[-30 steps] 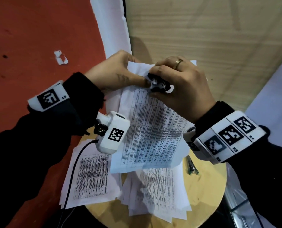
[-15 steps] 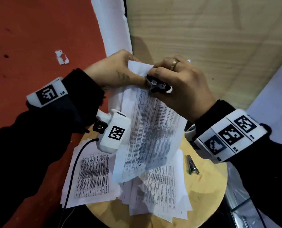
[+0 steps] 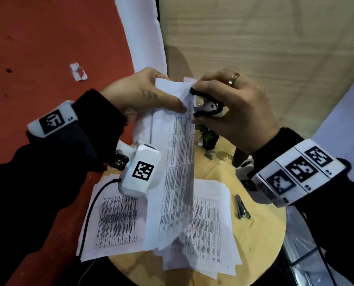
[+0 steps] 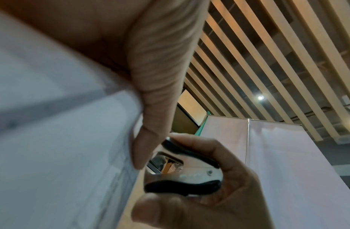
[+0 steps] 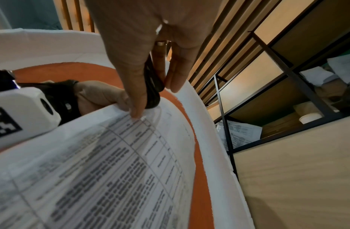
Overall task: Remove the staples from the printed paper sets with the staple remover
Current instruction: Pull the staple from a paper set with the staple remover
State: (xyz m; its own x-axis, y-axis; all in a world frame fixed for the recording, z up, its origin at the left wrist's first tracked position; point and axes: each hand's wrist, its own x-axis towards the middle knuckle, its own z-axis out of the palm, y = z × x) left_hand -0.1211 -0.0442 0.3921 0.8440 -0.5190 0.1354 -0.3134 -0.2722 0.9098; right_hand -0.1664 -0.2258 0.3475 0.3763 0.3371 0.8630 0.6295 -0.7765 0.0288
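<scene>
Left hand (image 3: pixel 143 93): raised above the surface (image 3: pixel 260 228), thumb and fingers pinched on the top corner of a paper set (image 3: pixel 176 172). The set hangs from that grip, tilted and curling, its lower end reaching the loose sheets below. Printed tables face the head camera.

Right hand (image 3: pixel 234 108): curled around the staple remover (image 3: pixel 208 105), thumb under one black grip, fingers over the other. A ring sits on one finger. In the left wrist view the remover (image 4: pixel 182 175) shows chrome jaws between black handles, just beside the left thumb at the paper's edge. Whether the jaws touch a staple cannot be told.

Remover position: at the held set's top corner, in the air, over the far edge of the surface.

Surface: round, pale wood. One paper stack (image 3: pixel 114 219) lies at its left edge, overhanging. A second, fanned pile (image 3: pixel 211 230) lies at the middle and near edge. A small stapler (image 3: pixel 242 207) lies near the right edge, apart from the papers. A small potted plant (image 3: pixel 209 139) stands at the far edge, below the right hand.

Floor: red, with a torn paper scrap (image 3: pixel 78 71) lying well left of the hands.
</scene>
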